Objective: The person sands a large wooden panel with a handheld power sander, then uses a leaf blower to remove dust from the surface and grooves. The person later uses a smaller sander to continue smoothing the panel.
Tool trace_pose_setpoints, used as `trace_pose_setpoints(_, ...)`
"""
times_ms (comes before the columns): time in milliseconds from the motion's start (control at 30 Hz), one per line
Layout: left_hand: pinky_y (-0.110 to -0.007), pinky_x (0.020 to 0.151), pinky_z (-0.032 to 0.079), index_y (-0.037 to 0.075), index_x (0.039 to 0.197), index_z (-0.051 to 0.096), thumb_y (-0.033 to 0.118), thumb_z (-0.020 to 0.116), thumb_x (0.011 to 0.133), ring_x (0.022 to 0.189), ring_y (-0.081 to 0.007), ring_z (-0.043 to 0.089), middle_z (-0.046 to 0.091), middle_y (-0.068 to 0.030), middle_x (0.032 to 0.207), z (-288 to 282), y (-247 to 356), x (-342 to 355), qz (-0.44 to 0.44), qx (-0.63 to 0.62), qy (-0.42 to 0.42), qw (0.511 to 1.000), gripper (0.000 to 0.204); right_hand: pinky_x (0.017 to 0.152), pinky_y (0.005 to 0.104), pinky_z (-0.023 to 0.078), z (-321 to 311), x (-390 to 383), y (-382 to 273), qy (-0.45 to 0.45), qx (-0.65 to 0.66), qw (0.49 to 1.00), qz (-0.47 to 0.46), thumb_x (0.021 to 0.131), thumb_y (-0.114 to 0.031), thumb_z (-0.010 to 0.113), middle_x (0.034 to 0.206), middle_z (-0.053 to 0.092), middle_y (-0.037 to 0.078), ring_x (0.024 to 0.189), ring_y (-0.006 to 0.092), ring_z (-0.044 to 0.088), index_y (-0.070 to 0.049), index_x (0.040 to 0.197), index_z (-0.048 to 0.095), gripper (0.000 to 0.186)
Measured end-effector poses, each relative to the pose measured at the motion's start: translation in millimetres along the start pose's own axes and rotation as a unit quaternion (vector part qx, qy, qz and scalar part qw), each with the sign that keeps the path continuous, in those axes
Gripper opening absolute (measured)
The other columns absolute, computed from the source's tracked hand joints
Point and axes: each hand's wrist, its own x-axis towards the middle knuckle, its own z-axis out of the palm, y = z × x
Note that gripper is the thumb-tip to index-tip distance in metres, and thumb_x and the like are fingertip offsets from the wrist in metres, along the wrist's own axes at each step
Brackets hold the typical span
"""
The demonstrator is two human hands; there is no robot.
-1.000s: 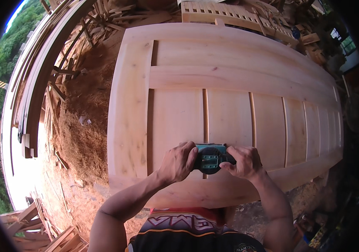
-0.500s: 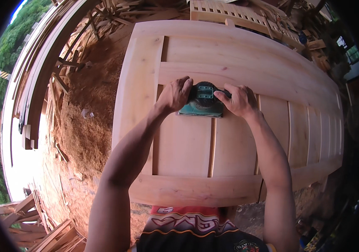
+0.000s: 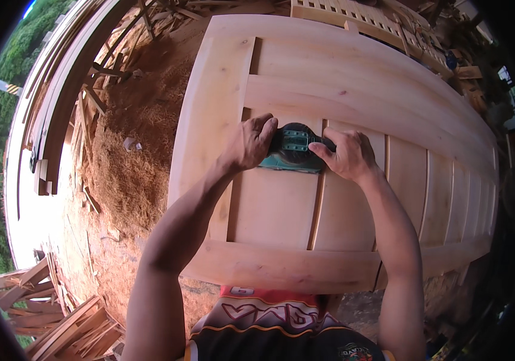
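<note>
A green and black power sander (image 3: 295,146) rests on a pale wooden panelled door (image 3: 269,207), toward the door's left half. Its base lies over the upper end of the recessed panels, just below a horizontal rail. My left hand (image 3: 250,141) is closed around the sander's left end. On the other side, my right hand (image 3: 350,151) grips the black handle, thumb lying along the top. Both arms stretch forward across the door. The sander's underside is hidden.
Sawdust and shavings (image 3: 131,174) cover the ground left of the door. Long timber beams (image 3: 77,90) run along the far left, with scrap wood (image 3: 71,331) at lower left. A slatted wooden piece (image 3: 353,18) lies beyond the door.
The sander, held in both hands, has moved toward me and slightly left over the door. My view has shifted a little, so the door appears farther right and higher.
</note>
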Motion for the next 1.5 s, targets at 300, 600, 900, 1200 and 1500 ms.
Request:
trace_pose_setpoints(300,-0.048,0.075,0.048,-0.002,0.094,0.057,0.035,0.038,0.11,0.079,-0.0429,0.059,0.058,-0.0256,0.081,-14,-10,7,0.042,0.027,0.023,0.998,0.044,0.072,0.0485,0.057,3,7,-20,-0.003,0.048,0.999,0.016,0.095,-0.071,0.06,0.078,0.071,0.023,0.079,0.0437,0.072,-0.005,0.107,0.074,0.068)
trace_pose_setpoints(600,-0.048,0.079,0.051,0.0,0.1,0.064,0.036,0.044,0.11,0.087,-0.0445,0.065,0.066,-0.0243,0.088,-1,13,-51,0.004,0.002,-0.104,0.995,0.042,0.075,0.0535,0.058,1,-92,-58,-0.094,0.119,0.988,0.019,0.094,-0.04,0.076,0.093,0.073,0.028,0.086,0.0482,0.072,-0.015,0.161,0.038,0.081)
trace_pose_setpoints(900,-0.05,0.085,0.052,-0.001,0.103,0.061,0.02,0.046,0.105,0.099,-0.0409,0.062,0.065,-0.0201,0.096,32,6,40,0.283,0.181,-0.006,0.942,0.026,0.079,0.0501,0.057,-12,-47,-4,0.001,0.052,0.997,0.057,0.086,-0.05,0.083,0.099,0.073,0.027,0.092,0.0483,0.07,-0.026,0.16,0.043,0.087)
trace_pose_setpoints(1200,-0.052,0.079,0.05,0.002,0.101,0.063,0.033,0.046,0.109,0.092,-0.0423,0.061,0.062,-0.0207,0.091,14,29,-75,0.028,0.09,0.004,0.996,0.037,0.07,0.0491,0.056,3,-73,-44,-0.06,0.081,0.995,0.01,0.087,-0.074,0.064,0.08,0.071,0.024,0.078,0.0452,0.071,-0.026,0.154,0.054,0.084)
trace_pose_setpoints(1500,-0.052,0.077,0.049,0.003,0.099,0.062,0.031,0.049,0.108,0.087,-0.0431,0.06,0.058,-0.022,0.088,18,35,-154,-0.031,0.043,0.009,0.999,0.032,0.071,0.047,0.059,-1,-100,-71,-0.137,0.085,0.984,-0.076,0.085,-0.071,0.068,0.093,0.075,0.018,0.078,0.0394,0.072,-0.025,0.154,0.054,0.084)
